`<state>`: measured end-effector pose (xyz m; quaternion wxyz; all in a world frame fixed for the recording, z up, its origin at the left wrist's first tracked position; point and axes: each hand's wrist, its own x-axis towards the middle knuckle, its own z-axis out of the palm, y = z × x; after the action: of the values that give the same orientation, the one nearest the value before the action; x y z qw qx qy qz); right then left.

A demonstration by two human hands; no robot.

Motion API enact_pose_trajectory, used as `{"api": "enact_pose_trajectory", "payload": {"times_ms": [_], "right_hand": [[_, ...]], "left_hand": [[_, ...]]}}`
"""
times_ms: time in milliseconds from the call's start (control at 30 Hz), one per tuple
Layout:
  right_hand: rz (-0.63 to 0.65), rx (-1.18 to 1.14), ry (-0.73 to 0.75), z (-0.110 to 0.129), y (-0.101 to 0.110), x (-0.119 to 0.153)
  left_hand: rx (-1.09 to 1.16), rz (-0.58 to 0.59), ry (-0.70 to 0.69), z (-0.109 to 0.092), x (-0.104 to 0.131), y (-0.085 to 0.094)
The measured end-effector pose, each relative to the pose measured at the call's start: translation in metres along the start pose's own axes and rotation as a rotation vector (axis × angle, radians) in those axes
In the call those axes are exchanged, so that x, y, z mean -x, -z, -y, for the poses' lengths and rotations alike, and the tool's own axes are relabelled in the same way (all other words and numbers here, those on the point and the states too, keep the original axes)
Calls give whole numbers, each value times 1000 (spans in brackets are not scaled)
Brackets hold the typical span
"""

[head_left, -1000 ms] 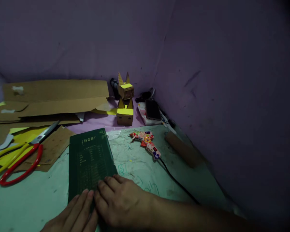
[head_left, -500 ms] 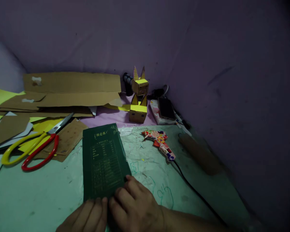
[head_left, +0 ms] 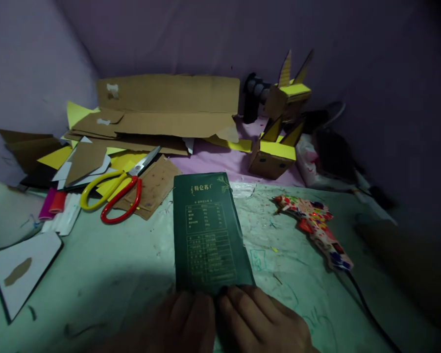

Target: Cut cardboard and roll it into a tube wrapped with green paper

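Observation:
A dark green printed cardboard panel [head_left: 209,235], with gold lettering and a table on it, lies lengthwise in front of me. My left hand [head_left: 189,321] has its fingers curled over the near end. Close beside it, my right hand [head_left: 262,318] grips the same end, toward the right corner. Both hands are closed on the panel; their thumbs are hidden, and the left is smeared by motion. To the right lies a flower-patterned glue gun [head_left: 312,223] with a small red light and a black cord. Scissors [head_left: 119,189] with one yellow and one red handle rest at the left.
Folded brown cardboard [head_left: 169,110] stands along the back wall. Two cardboard boxes with pointed ears, one nearer [head_left: 274,157] and one behind [head_left: 288,95], stand at back right. Paper scraps, red and purple marker caps [head_left: 58,201] and a white cut piece [head_left: 25,269] lie left.
My view has turned left, so everything appears further right and more of the left side shows. My right hand has come off the panel's right edge to its near end.

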<state>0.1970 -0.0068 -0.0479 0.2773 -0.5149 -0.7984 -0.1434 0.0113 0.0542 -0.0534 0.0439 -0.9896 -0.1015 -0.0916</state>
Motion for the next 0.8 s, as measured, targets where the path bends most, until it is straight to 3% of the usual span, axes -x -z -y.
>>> {"api": "enact_pose_trajectory", "payload": {"times_ms": [167, 333, 467, 567, 667, 800], "right_hand": [[105, -142, -100, -7, -6, -11], [226, -350, -187, -15, -11, -20], [261, -455, -165, -24, 0, -9], [180, -349, -98, -26, 13, 6], [134, -230, -54, -21, 20, 18], [131, -233, -7, -14, 18, 23]], "left_hand": [[164, 27, 71, 22, -19, -3], [461, -46, 188, 32, -25, -7], [320, -158, 260, 25, -22, 5], [242, -229, 166, 22, -20, 20], [194, -237, 127, 17, -17, 28], [65, -165, 162, 1, -11, 23]]}}
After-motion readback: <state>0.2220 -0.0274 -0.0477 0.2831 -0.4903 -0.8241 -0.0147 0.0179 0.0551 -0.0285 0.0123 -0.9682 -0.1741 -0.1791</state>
